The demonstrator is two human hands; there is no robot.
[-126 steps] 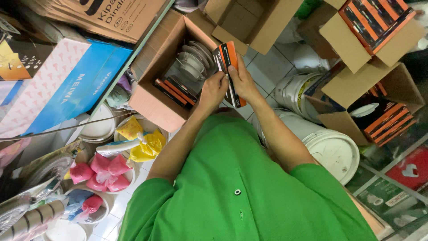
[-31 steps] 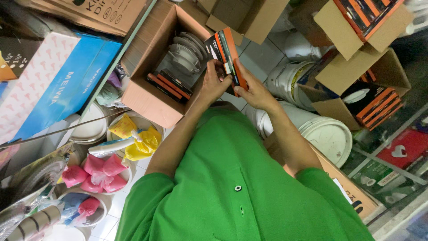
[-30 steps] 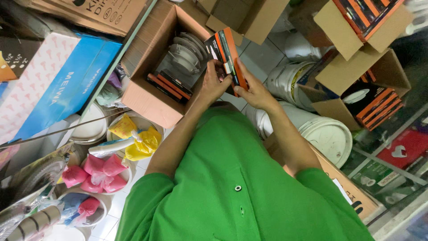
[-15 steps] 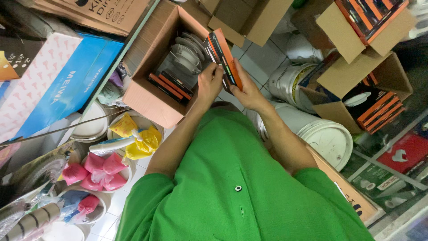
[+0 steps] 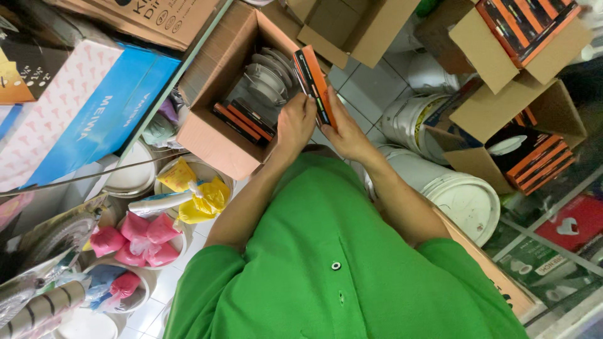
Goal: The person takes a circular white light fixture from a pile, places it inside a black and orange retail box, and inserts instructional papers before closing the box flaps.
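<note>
A: What do the hands hold?

B: Both hands grip one flat orange-and-black box (image 5: 316,85), held on edge and tilted; the left hand (image 5: 295,123) closes on its near-left side, fingers curled around the edge; the right hand (image 5: 345,132) presses flat against its right face, thumb along the lower edge.

A: Where is that box?

B: Above the right rim of an open cardboard carton (image 5: 217,135) on the floor; partly over the opening, not yet inside.

A: What lies in the carton?

B: A row of grey metal discs (image 5: 270,78) standing on edge; below them, two or three more orange-and-black boxes (image 5: 242,120) lying flat against the near wall.

A: And around it?

B: To the right, white plastic buckets (image 5: 465,201) on the tiled floor; beyond them, further open cartons (image 5: 502,100) packed with the same orange boxes; to the left, a blue box (image 5: 100,119), and bowls holding yellow bags (image 5: 201,194) and pink bags (image 5: 141,238); the green shirt (image 5: 339,263) fills the lower part of the view.
</note>
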